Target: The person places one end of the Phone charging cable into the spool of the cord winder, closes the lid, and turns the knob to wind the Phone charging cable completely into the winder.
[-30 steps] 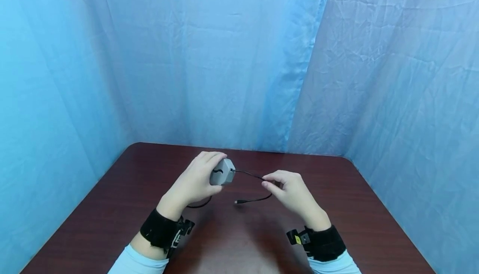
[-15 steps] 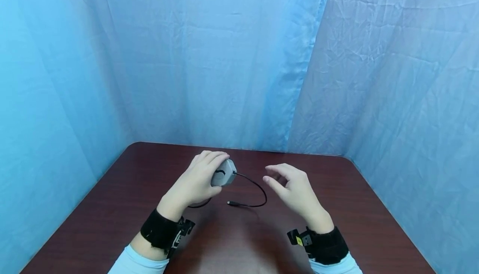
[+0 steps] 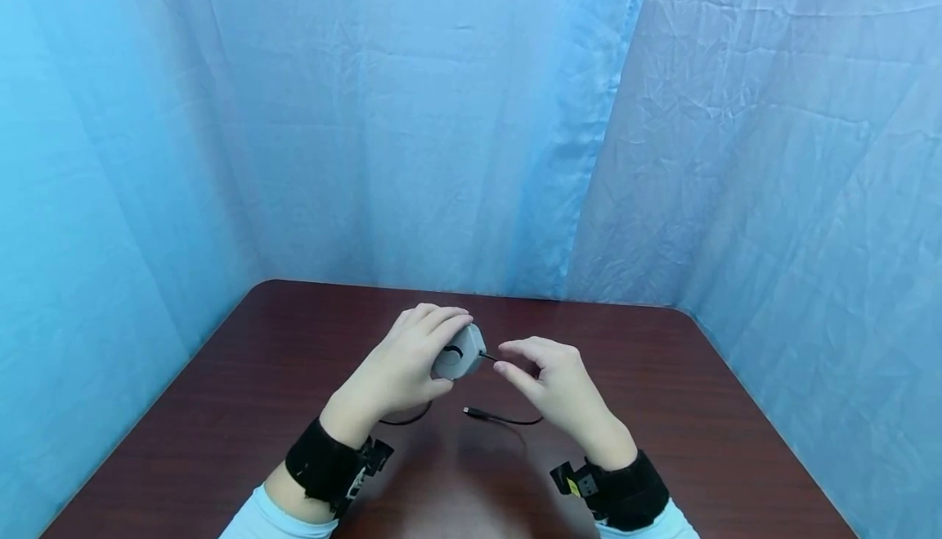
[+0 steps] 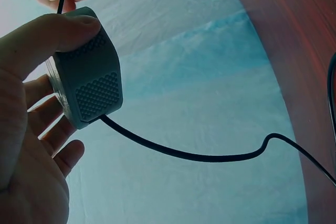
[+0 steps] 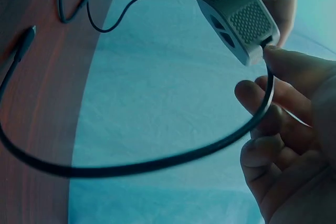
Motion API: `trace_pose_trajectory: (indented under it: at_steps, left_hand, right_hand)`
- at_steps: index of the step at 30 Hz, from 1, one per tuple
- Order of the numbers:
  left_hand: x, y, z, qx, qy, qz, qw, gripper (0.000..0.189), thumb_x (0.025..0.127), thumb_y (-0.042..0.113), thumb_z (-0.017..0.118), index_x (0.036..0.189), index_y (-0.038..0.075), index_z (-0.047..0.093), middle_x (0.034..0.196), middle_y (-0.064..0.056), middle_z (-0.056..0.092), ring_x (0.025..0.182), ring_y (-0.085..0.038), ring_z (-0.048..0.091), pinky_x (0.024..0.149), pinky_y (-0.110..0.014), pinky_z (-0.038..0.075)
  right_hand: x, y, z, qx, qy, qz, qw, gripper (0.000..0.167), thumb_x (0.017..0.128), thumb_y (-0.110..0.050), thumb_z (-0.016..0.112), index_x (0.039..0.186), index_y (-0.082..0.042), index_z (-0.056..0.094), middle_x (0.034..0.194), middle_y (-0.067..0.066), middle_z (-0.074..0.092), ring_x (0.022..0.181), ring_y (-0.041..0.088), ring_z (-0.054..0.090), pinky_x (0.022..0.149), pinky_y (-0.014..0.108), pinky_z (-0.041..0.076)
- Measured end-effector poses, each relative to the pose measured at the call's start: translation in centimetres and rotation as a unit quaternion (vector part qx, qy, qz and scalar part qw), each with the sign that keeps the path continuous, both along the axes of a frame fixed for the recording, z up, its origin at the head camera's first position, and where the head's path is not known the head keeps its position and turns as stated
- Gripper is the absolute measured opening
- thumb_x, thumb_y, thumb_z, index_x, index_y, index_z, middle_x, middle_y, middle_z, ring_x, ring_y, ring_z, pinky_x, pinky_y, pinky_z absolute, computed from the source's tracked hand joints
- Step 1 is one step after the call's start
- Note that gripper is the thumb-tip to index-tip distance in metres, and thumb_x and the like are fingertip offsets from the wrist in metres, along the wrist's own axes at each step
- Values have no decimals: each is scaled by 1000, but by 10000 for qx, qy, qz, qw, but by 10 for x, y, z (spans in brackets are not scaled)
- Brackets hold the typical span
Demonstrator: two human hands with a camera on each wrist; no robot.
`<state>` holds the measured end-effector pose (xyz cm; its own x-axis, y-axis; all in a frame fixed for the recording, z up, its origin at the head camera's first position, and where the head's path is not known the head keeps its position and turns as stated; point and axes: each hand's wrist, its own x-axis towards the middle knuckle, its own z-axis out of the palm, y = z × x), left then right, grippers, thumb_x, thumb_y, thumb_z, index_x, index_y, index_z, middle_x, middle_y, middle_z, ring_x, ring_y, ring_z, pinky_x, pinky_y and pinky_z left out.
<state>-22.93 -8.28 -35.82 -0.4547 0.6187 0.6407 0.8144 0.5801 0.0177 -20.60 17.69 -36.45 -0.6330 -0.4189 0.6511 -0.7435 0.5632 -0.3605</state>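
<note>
My left hand [image 3: 397, 359] holds a grey faceted cable winder [image 3: 459, 357] above the table, thumb and fingers on opposite sides. Its sides have bumpy grip patches, and black cable shows in a curved slot on its face. One length of black cable [image 4: 184, 156] leaves the end nearer my left wrist. The other length [image 5: 126, 170] comes out by my right hand [image 3: 555, 384] and loops down to a small plug [image 3: 474, 413]. My right thumb tip sits right at the cable's exit, with the curled fingers behind the cable and a gap between thumb and index finger.
The dark red-brown table [image 3: 309, 326] spreads under both hands. Light blue curtains [image 3: 441, 130] hang behind it and at both sides. Each wrist wears a black strap [image 3: 324, 461] with a small camera.
My right hand let go of the cable, drew back, then came in again beside the winder. My left hand has moved right and slightly nearer with the winder. The plug end hangs lower.
</note>
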Motion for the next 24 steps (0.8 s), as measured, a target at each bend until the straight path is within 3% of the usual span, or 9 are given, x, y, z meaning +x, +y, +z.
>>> trace_pose_trajectory:
  at_steps: [6, 14, 19, 24]
  left_hand:
    - [1, 3, -2, -30, 79, -139, 9999, 79, 69, 16, 91, 138, 5, 57, 133, -7, 59, 117, -25, 52, 98, -49, 44]
    - [1, 3, -2, -51, 66, 43, 10000, 79, 69, 21, 92, 138, 8, 57, 133, -5, 60, 116, -23, 53, 97, -47, 44]
    - [2, 1, 1, -52, -184, 204, 9996, 78, 71, 22, 92, 140, 8, 57, 134, -5, 61, 117, -23, 52, 97, -46, 45]
    - [2, -6, 3, 37, -658, 434, 9969, 78, 73, 22, 90, 142, 10, 56, 135, -3, 61, 119, -21, 51, 97, -45, 44]
  right_hand:
    - [-1, -4, -1, 118, 224, 187, 9995, 8, 89, -11, 80, 97, -10, 80, 83, -9, 69, 63, 1, 50, 55, 21, 45]
    - [-2, -2, -1, 85, 426, 249, 9987, 7, 88, -10, 80, 95, -10, 80, 82, -7, 70, 63, 0, 53, 55, 20, 46]
    - [-3, 2, 1, 87, 426, 126, 9990, 8, 89, -12, 80, 96, -11, 80, 86, -7, 73, 71, 2, 62, 59, 25, 53]
    - [-3, 9, 2, 59, 356, -3, 9993, 8, 90, -14, 80, 98, -13, 81, 88, -7, 73, 74, 2, 64, 61, 28, 55]
